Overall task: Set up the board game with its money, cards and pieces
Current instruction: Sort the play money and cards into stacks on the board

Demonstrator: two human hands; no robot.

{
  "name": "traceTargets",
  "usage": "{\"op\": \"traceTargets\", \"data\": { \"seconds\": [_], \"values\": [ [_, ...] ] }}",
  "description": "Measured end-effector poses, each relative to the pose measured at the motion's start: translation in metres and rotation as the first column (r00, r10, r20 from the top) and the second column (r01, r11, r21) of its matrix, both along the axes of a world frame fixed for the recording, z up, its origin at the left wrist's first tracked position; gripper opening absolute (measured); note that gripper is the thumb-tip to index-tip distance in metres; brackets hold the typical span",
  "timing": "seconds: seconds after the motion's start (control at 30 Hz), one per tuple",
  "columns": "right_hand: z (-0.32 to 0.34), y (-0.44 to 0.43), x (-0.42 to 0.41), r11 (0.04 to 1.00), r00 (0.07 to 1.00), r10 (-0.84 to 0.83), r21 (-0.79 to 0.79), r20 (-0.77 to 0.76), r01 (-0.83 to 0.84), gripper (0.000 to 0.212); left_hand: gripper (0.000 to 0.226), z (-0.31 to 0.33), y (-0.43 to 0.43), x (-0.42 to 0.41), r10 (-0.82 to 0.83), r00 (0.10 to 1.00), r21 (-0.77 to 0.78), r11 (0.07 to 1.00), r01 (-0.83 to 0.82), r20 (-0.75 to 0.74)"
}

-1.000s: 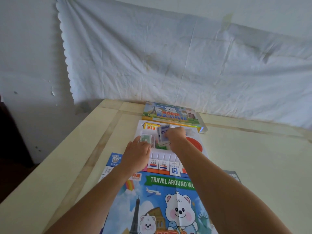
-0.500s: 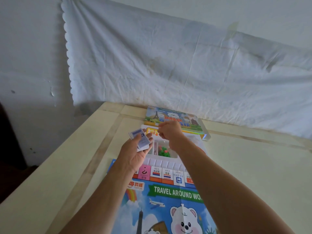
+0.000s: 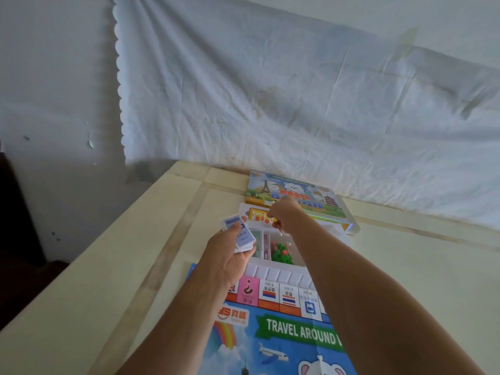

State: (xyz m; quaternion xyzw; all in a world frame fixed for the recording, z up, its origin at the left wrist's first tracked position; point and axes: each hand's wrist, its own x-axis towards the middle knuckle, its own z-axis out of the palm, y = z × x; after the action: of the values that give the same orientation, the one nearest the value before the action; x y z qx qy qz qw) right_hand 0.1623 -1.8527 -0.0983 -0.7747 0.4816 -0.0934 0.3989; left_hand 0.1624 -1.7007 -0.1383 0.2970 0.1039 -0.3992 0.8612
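Observation:
The colourful game board [image 3: 284,334] lies unfolded on the table in front of me. Behind it sits a white plastic tray [image 3: 273,270] holding green pieces [image 3: 281,251] and a yellow card stack [image 3: 257,216]. My left hand [image 3: 227,259] holds a stack of blue-and-white cards [image 3: 239,234], raised over the tray's left edge. My right hand [image 3: 286,215] reaches over the far end of the tray, its curled fingers pinching the right end of the yellow stack. My right forearm hides the tray's right side.
The printed box lid [image 3: 297,193] lies behind the tray against a white cloth hung on the wall [image 3: 297,104]. The cream table [image 3: 121,266] stretches left and right of the board; its left edge drops off to a dark floor.
The blue-and-white cards passed from my right hand to my left, which lifted them up and left of the tray. My right hand moved farther back to the yellow stack.

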Motion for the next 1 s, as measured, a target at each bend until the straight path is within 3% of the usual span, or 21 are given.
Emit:
{"op": "traceTargets", "data": {
  "seconds": [0.1,0.2,0.37,0.6,0.73,0.8,0.9,1.0],
  "values": [
    [-0.003,-0.001,0.001,1.0,1.0,-0.014,-0.004,0.02,0.014,0.024,0.024,-0.001,0.001,0.001,-0.009,1.0,-0.005,1.0,0.009,-0.002],
    [-0.005,0.0,0.003,0.999,0.999,-0.039,-0.021,0.022,0.039,0.013,0.015,-0.002,0.0,0.0,-0.007,1.0,-0.011,1.0,0.007,-0.003],
    [-0.013,0.013,0.009,0.996,1.0,-0.002,-0.088,0.001,0.002,0.007,0.018,-0.003,0.0,0.0,-0.003,1.0,-0.006,1.0,0.003,0.02],
    [-0.007,-0.003,0.0,0.984,0.989,-0.06,0.172,0.133,0.037,0.022,0.018,-0.003,0.001,0.0,-0.012,0.999,0.002,1.0,0.012,0.041],
    [0.003,-0.005,-0.001,0.997,0.993,0.056,0.053,0.099,-0.062,0.016,0.013,-0.002,0.001,-0.001,-0.017,0.999,-0.005,1.0,0.017,0.039],
    [0.01,-0.01,-0.004,0.998,0.974,0.036,0.048,0.221,-0.048,0.014,0.018,-0.002,0.002,-0.002,-0.02,0.999,-0.013,1.0,0.021,0.044],
    [0.022,-0.021,-0.013,0.972,0.846,-0.173,0.224,0.505,0.065,0.017,0.022,-0.001,0.002,-0.002,-0.025,0.998,-0.025,0.999,0.026,0.058],
    [0.026,-0.024,-0.021,0.937,0.814,-0.265,0.337,0.517,0.092,0.013,0.022,-0.002,0.002,-0.001,-0.024,0.998,-0.003,1.0,0.024,0.066]
  ]
}}
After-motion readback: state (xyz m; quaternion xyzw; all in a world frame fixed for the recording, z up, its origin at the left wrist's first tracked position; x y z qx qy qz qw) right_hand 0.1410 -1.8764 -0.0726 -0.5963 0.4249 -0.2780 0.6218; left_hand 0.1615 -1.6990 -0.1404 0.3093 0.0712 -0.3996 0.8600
